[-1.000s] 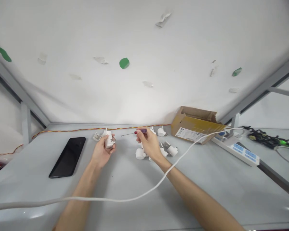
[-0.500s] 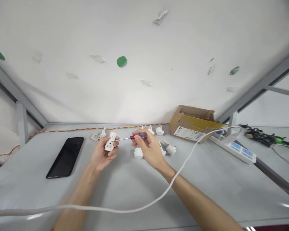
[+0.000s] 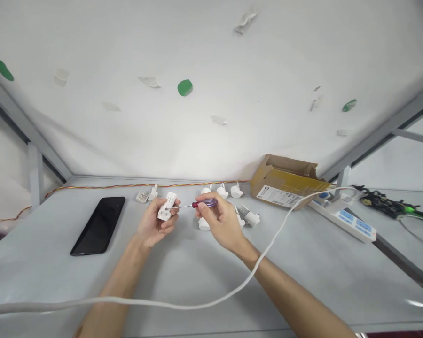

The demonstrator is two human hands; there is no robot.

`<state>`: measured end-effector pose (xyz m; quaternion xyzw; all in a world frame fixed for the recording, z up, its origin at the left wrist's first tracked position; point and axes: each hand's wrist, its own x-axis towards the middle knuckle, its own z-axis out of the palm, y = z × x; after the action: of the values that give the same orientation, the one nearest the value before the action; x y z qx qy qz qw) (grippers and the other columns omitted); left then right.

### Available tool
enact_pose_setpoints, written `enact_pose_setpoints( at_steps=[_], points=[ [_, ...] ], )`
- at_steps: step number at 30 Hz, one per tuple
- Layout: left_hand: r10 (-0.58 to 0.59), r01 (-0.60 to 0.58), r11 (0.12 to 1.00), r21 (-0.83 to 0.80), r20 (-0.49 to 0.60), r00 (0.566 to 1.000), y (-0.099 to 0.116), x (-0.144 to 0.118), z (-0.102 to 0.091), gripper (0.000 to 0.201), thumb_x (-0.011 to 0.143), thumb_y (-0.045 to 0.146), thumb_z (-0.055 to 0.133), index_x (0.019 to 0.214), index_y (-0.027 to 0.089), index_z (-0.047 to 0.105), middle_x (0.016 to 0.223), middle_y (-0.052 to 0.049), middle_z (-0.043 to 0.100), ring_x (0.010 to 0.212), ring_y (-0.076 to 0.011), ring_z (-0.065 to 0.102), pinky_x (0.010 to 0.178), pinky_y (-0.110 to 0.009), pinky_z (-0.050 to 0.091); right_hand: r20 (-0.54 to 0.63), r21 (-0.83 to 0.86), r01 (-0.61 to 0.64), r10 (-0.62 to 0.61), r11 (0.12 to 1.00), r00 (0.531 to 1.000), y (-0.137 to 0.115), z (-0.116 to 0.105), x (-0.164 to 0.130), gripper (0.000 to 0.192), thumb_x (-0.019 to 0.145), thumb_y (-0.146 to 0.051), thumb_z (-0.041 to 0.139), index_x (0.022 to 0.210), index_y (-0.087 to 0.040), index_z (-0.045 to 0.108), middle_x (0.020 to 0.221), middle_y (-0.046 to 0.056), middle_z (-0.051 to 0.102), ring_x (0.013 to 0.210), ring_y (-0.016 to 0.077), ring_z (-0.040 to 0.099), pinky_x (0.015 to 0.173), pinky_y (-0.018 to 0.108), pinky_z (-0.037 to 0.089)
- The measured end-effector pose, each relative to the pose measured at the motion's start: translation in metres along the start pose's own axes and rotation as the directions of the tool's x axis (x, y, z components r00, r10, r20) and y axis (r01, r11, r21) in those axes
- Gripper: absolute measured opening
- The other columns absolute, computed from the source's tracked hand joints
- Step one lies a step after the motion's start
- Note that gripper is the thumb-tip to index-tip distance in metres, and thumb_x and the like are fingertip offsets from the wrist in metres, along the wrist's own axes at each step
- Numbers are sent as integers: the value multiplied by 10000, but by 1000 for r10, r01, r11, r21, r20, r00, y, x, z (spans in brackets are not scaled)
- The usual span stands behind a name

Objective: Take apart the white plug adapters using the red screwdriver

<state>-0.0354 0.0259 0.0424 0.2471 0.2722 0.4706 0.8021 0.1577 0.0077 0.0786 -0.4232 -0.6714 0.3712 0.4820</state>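
Between the fingers of my left hand (image 3: pixel 155 223) is a small white plug housing (image 3: pixel 166 209), tilted, with a dark hole in its face. My right hand (image 3: pixel 222 220) is closed around the purple and red handle of a screwdriver (image 3: pixel 207 203). Its thin metal shaft points left, and the tip meets the white housing near the hole. Several round white plug pieces (image 3: pixel 236 190) lie behind and beside my right hand, some partly hidden by it. Two more white plug parts (image 3: pixel 147 194) rest just beyond my left hand.
A black phone (image 3: pixel 98 226) lies at the left. An open cardboard box (image 3: pixel 285 180) stands at the back right, beside a power strip (image 3: pixel 352 222) and tangled dark cables (image 3: pixel 380 202). A white cable (image 3: pixel 197 307) crosses the foreground and passes over my right forearm.
The whole view has shifted slightly. The white housing in my left hand is turned a little, leaning more to the right. The screwdriver stays against it.
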Motion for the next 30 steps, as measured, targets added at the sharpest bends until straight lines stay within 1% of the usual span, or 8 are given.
enact_pose_setpoints(
  at_steps=[6, 10, 16, 19, 21, 23, 26, 30],
  points=[
    [71, -66, 995, 73, -73, 995, -3, 2, 0, 262, 789, 358, 525, 879, 130, 617, 608, 39, 420, 370, -28, 304, 318, -162, 232, 6, -230, 95, -96, 968, 995, -10, -2, -4, 164, 882, -340, 524, 960, -215, 595, 830, 38, 685, 772, 159, 659, 574, 246, 497],
    [115, -97, 981, 171, -98, 989, -6, 4, -1, 282, 788, 385, 522, 909, 148, 615, 615, 34, 442, 373, -32, 295, 331, -170, 219, 27, -326, 182, -183, 928, 983, -17, 0, -6, 131, 888, -316, 517, 956, -228, 586, 853, 29, 685, 760, 150, 648, 655, 270, 517],
    [157, -114, 947, 299, -122, 980, -13, 5, 0, 320, 797, 425, 518, 934, 152, 612, 615, 36, 437, 384, -33, 294, 351, -178, 177, 102, -430, 204, -177, 880, 979, -20, -4, -10, 121, 897, -324, 530, 950, -233, 591, 858, 16, 692, 744, 146, 648, 645, 258, 493],
    [254, -174, 895, 410, -150, 956, -18, 5, 3, 283, 797, 407, 531, 918, 163, 609, 627, 40, 434, 394, -31, 304, 370, -178, 174, 153, -610, 207, -143, 765, 978, -17, -8, -15, 209, 924, -395, 485, 921, -223, 605, 859, 35, 689, 675, 153, 635, 593, 269, 444],
    [317, -210, 853, 478, -155, 936, -21, 5, 7, 263, 800, 405, 536, 906, 175, 604, 636, 42, 441, 399, -28, 297, 382, -178, 186, 135, -747, 172, -106, 643, 985, -13, -10, -19, 310, 950, -434, 408, 874, -212, 611, 834, 57, 683, 647, 174, 630, 556, 283, 396],
    [375, -221, 796, 563, -172, 911, -24, 5, 11, 268, 805, 433, 543, 896, 188, 604, 634, 45, 446, 411, -35, 312, 393, -180, 220, 107, -809, 122, -60, 575, 992, -7, -14, -25, 361, 967, -444, 346, 897, -204, 606, 813, 73, 678, 648, 198, 634, 535, 289, 364],
    [516, -224, 637, 738, -192, 835, -28, 2, 17, 277, 790, 466, 580, 885, 208, 610, 667, 34, 502, 452, -57, 391, 429, -192, 297, 102, -736, 41, 50, 676, 994, 5, -22, -35, 307, 948, -418, 413, 1137, -196, 508, 832, 66, 684, 676, 210, 643, 562, 292, 396],
    [649, -260, 436, 861, -101, 754, -39, -4, 27, 250, 765, 429, 627, 910, 227, 599, 781, 10, 619, 529, -96, 501, 535, -223, 384, 107, -591, -17, 100, 806, 989, 27, -38, -53, 167, 938, -297, 433, 1058, -196, 492, 940, 70, 663, 786, 189, 631, 651, 288, 444]
  ],
)
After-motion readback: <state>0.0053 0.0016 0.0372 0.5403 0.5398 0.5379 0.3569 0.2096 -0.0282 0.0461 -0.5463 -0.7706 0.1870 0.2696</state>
